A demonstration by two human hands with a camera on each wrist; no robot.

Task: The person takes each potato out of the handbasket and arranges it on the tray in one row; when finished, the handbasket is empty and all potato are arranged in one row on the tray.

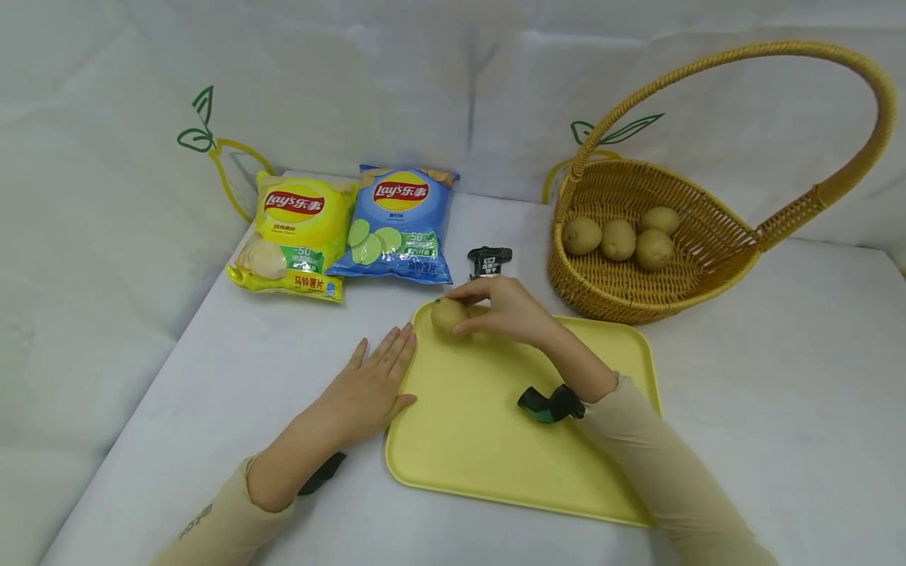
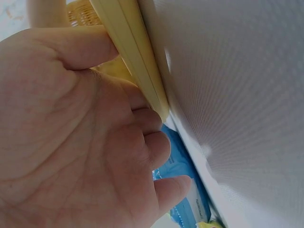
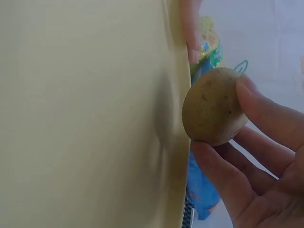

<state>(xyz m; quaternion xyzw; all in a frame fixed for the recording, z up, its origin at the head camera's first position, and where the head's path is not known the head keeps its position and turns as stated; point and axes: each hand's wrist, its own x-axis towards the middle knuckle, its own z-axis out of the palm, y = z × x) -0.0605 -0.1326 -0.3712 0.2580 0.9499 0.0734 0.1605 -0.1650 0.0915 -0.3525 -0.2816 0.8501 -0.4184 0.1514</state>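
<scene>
Between thumb and fingers, my right hand (image 1: 504, 311) pinches a potato (image 1: 447, 316) over the far left corner of a yellow tray (image 1: 467, 432). The right wrist view shows this round, brownish potato (image 3: 214, 107) with a shadow on the tray beside it; a narrow gap seems to part them. My left hand (image 1: 371, 389) lies at the tray's left edge with its fingers straight. In the left wrist view its thumb and fingertips touch the tray's rim (image 2: 137, 57). Several more potatoes (image 1: 618, 240) lie inside a wicker basket (image 1: 637, 310) behind the tray on the right.
A yellow chip bag (image 1: 300, 220) and a blue chip bag (image 1: 399, 208) lie at the back left of the white table (image 1: 778, 409). A small black packet (image 1: 488, 261) is just behind the tray. The basket's tall handle (image 1: 764, 49) arches up at the right.
</scene>
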